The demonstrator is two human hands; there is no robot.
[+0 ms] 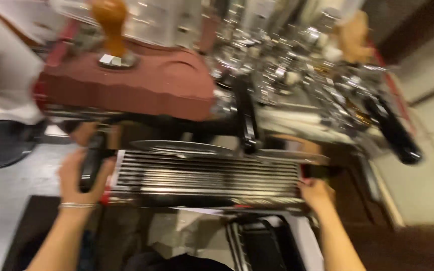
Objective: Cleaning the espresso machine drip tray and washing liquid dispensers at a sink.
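The view is motion-blurred. My left hand (79, 175), with a bracelet on its wrist, is wrapped around a black handle (92, 159) at the left end of a slotted metal drip tray (207, 173) on an espresso machine. At the tray's right end, my right hand (316, 193) grips the corner beside a dark object (322, 171). A flat metal plate (182, 147) lies on the tray's far side.
A dark red mat (141, 85) carries a wooden-handled tamper (111, 30) at the upper left. Shiny metal parts (297, 60) crowd the upper right, with another black handle (395, 133). A dark round thing (1, 143) sits left. A black bin (262, 246) stands below.
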